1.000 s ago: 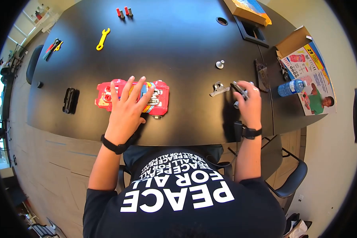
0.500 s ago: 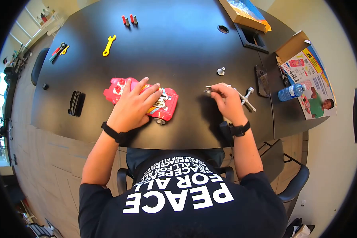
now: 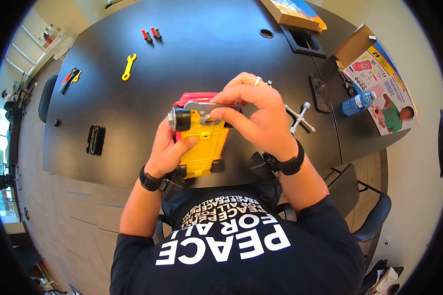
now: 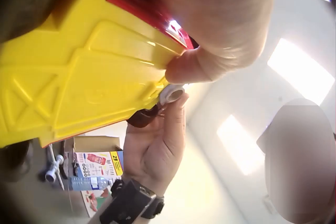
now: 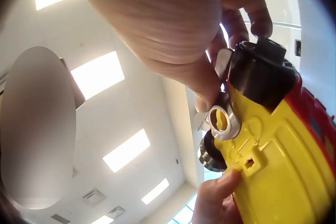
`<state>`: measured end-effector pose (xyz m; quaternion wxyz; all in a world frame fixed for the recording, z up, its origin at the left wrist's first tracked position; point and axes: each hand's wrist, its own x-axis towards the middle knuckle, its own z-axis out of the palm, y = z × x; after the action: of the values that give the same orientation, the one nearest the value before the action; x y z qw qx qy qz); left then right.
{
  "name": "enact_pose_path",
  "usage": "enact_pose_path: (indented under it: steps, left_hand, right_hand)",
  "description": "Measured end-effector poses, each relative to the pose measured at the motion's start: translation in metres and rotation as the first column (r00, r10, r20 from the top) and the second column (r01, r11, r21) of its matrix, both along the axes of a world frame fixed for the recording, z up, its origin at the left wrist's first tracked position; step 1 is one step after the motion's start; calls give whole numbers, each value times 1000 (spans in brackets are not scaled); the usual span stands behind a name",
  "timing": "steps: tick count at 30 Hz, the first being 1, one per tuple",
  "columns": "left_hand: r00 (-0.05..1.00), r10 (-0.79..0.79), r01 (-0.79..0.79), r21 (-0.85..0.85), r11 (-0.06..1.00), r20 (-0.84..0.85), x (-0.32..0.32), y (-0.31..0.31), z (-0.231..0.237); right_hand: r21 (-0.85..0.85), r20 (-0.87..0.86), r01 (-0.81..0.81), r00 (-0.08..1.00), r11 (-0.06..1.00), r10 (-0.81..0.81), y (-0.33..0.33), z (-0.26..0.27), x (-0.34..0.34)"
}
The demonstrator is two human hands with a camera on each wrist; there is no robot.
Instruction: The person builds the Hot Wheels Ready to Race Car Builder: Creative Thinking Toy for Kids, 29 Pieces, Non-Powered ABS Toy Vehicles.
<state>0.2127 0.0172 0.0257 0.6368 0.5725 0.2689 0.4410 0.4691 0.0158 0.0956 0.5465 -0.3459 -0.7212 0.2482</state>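
Observation:
A toy car (image 3: 200, 150) is raised off the black table and tilted so its yellow underside faces the person; its body is red. The left hand (image 3: 163, 153) holds it by the side, thumb on the underside. Between thumb and fingers, the right hand (image 3: 261, 118) pinches a grey plastic part (image 3: 200, 105) at the car's upper end. In the right wrist view the part's round ring (image 5: 219, 121) lies against the yellow underside, next to a black wheel (image 5: 264, 71). The right fingertips are partly hidden behind the wheel there.
A silver cross-shaped lug wrench (image 3: 300, 118) lies right of the hands, near a dark flat object (image 3: 320, 93), a water bottle (image 3: 358, 103) and a printed box (image 3: 379, 81). Farther left are a yellow wrench (image 3: 129, 67), several red and grey pegs (image 3: 151, 34) and a black case (image 3: 95, 140).
The right hand took the grey part from the table and brought it to the car. The left hand went from resting on the car's top to holding it raised, underside showing.

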Motion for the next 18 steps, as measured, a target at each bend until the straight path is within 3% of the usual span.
enact_pose_path:
  steps: [3, 4, 8, 10, 11, 13, 15, 17, 18]
  left_hand:
    - [999, 32, -35, -110, 993, -34, 14, -10, 1]
    - [998, 61, -61, -77, 995, 6, 20, -13, 1]
    - [995, 89, -78, -191, 979, 51, 26, -19, 1]
    - [993, 116, -106, -210, 972, 34, 24, -22, 0]
    - [992, 117, -107, -210, 972, 38, 23, -24, 0]
    - [970, 200, -161, -254, 954, 137, 21, -30, 2]
    - [961, 213, -167, -241, 956, 176, 17, -34, 6]
    - [956, 227, -168, -289, 943, 185, 11, -35, -1]
    - [955, 239, -183, -283, 941, 176, 10, -36, -6]
  right_hand:
    - [-13, 93, 47, 995, 999, -45, 1, 3, -4]
    - [-16, 141, 92, 986, 996, -89, 1, 3, -5]
    - [-33, 137, 59, 989, 998, -54, 2, -8, -8]
    - [0, 22, 182, 983, 983, -182, 14, -21, -1]
    - [-85, -67, 244, 966, 966, -250, 24, -34, 9]
    - [-46, 96, 544, 837, 838, -538, 42, -56, 42]
    - [-32, 299, 728, 661, 685, -688, 58, -87, 82]
    - [-33, 396, 816, 540, 577, -742, 77, -133, 118]
    - [-30, 397, 815, 541, 579, -741, 86, -149, 131]
